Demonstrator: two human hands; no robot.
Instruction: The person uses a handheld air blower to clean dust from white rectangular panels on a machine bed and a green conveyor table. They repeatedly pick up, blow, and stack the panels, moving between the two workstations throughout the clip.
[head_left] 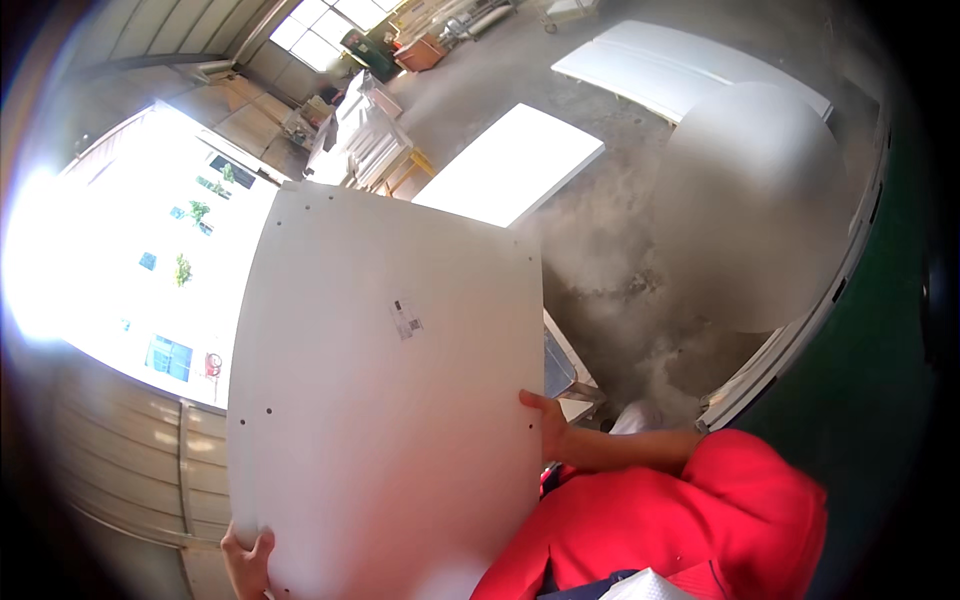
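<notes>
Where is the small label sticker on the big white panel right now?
In the head view, the sticker sits near the middle of the white panel, above and left of the right hand.

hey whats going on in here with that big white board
A person in a red top is holding a large white panel up in front of them with both bare hands. The left hand grips its lower left corner and the right hand holds its right edge. The panel has small drilled holes and a small sticker on its face. More white panels lie flat on the concrete workshop floor beyond.
</notes>
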